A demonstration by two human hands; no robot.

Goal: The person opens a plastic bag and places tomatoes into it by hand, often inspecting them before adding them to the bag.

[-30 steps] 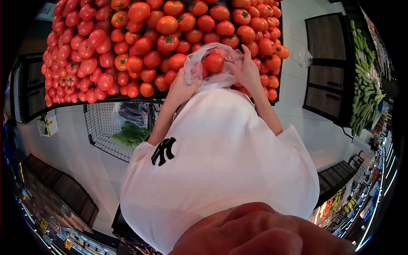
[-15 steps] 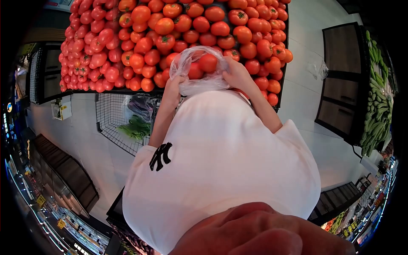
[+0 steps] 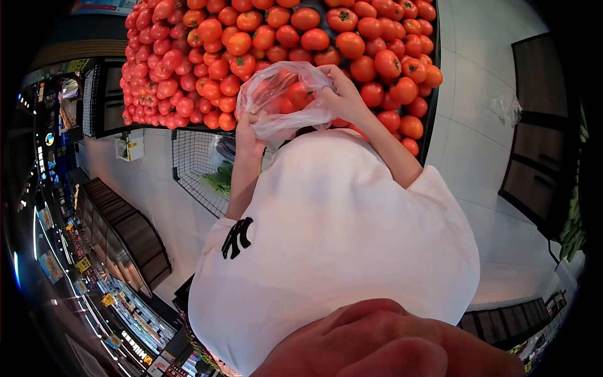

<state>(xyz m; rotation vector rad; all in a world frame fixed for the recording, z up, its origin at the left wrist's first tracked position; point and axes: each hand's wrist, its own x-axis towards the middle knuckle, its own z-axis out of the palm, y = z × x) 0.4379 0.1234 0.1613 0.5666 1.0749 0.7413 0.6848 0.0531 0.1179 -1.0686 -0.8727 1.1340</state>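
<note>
A clear plastic bag (image 3: 267, 94) is spread between my two hands in front of the tomato display. Its mouth faces up, and a few red tomatoes (image 3: 300, 95) show inside it or through its film. My left hand (image 3: 249, 129) pinches the bag's rim on the near left side. On the right, my right hand (image 3: 342, 94) grips the opposite edge, its fingers closed on the film. Just beyond the bag lie heaped tomatoes (image 3: 314, 39), some with green stems.
Pinker tomatoes (image 3: 160, 69) fill the display's left part. A wire shopping cart (image 3: 191, 164) holding leafy greens (image 3: 220, 179) stands at my left. Grey floor (image 3: 461, 144) runs along the right, with a dark cabinet (image 3: 537, 138) and another plastic bag (image 3: 505, 110) beyond.
The scene has shifted rightward as the view turned. The bag's mouth is spread wider to the left, and my right hand sits higher on its edge. Both hands still hold it.
</note>
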